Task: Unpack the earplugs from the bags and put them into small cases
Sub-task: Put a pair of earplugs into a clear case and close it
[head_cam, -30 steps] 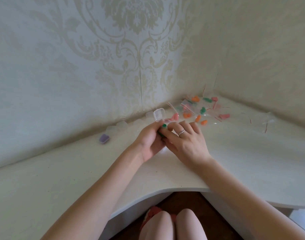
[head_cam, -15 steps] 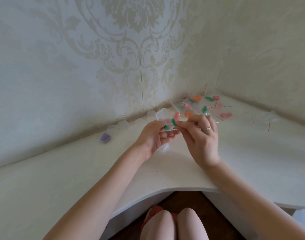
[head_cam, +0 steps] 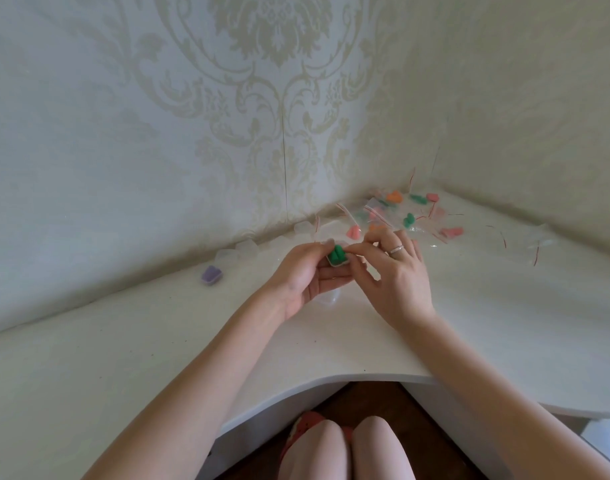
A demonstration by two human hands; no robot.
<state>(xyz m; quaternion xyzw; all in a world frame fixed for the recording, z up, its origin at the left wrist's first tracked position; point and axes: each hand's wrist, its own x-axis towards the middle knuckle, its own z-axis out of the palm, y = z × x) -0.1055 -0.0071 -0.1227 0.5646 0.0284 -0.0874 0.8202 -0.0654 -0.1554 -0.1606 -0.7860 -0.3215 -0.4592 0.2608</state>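
Both hands pinched a small case of green earplugs above a white corner desk against damask wallpaper.

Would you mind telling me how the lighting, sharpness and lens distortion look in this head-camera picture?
Head view: soft, even daylight with faint shadows and no harsh glare; wide-angle bending curves the desk edge; the green earplugs between the left hand and right hand look slightly soft, and the bags in the corner are blurry.

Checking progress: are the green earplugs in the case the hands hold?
Yes, the green earplugs sit in the small clear case held by the left hand.
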